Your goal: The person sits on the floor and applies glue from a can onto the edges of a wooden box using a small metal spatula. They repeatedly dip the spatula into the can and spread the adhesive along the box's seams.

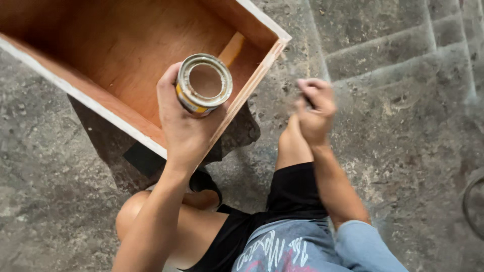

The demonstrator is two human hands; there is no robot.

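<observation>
Underfoot, a rough grey concrete floor (pixel 60 176) fills the view, mottled and stained, with shallow concrete steps (pixel 393 45) rising at upper right. Left hand (pixel 184 126): its grip is wrapped around the side of an open metal can (pixel 204 83), fingers pressed on the wall, thumb on the near side. The can is held above the near edge of an open wooden box (pixel 116 55); its long axis runs nearly toward the camera, tilted slightly up and right, so the open mouth faces the viewer and a brownish interior shows. A yellow band circles its wall. Right hand (pixel 315 111): blurred, raised above the bent right knee, well apart from the can, fingers curled together; whether they pinch something cannot be told. The box rests tilted on a dark cloth or sheet (pixel 237 133) spread on the floor. The person's black shorts (pixel 292 194) and bare knees occupy the lower centre. A curved dark object (pixel 471 206) is cut off at right edge.
</observation>
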